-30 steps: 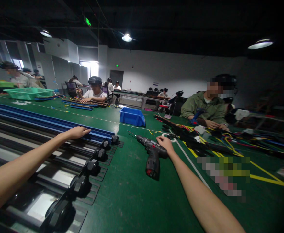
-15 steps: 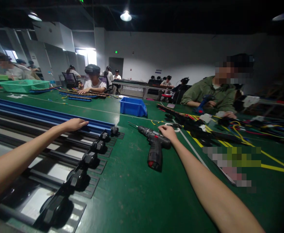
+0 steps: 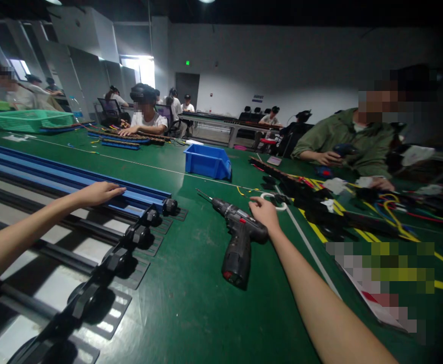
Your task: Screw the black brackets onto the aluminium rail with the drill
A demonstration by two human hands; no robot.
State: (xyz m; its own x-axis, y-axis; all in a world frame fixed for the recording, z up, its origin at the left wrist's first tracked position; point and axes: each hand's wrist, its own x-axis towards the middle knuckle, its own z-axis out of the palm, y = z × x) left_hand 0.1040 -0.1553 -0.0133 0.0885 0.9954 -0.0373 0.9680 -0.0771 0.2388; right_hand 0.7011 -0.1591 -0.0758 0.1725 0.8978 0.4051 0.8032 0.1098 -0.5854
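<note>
Basket [image 3: 14,123] sat far off at ten o'clock. Nearer, toward eleven, the left hand [image 3: 96,193] lay on the blue rails [image 3: 35,171], fingers close together; its grip could not be told. At twelve, farther out, stood the bin [image 3: 202,163]. Nearer at twelve, the drill [image 3: 240,237] lay on the table [image 3: 191,308], bit toward ten. At one, the right hand [image 3: 265,213], fingers curled narrow, was beside the drill's rear and the hook [image 3: 284,206]; any hold could not be told. Wires [image 3: 391,208] spread at two.
</note>
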